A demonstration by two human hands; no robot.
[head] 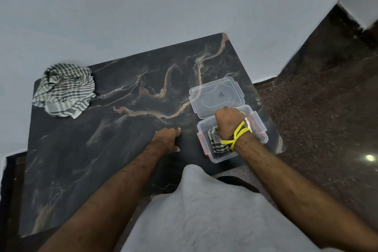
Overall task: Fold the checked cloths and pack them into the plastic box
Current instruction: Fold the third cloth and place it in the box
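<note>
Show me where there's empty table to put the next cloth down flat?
The widest bare stretch of the marble table lies between the crumpled checked cloth at the far left corner and the open plastic box at the right edge. The near left part is bare too. It is crowded at the right: box, lid, right hand, with the left hand beside.

arms point(114, 186): bare, sleeveless | right wrist: yellow thread point(235, 136), knotted | right finger: ring point(236, 109) | torso: pale grey garment point(204, 217)
</note>
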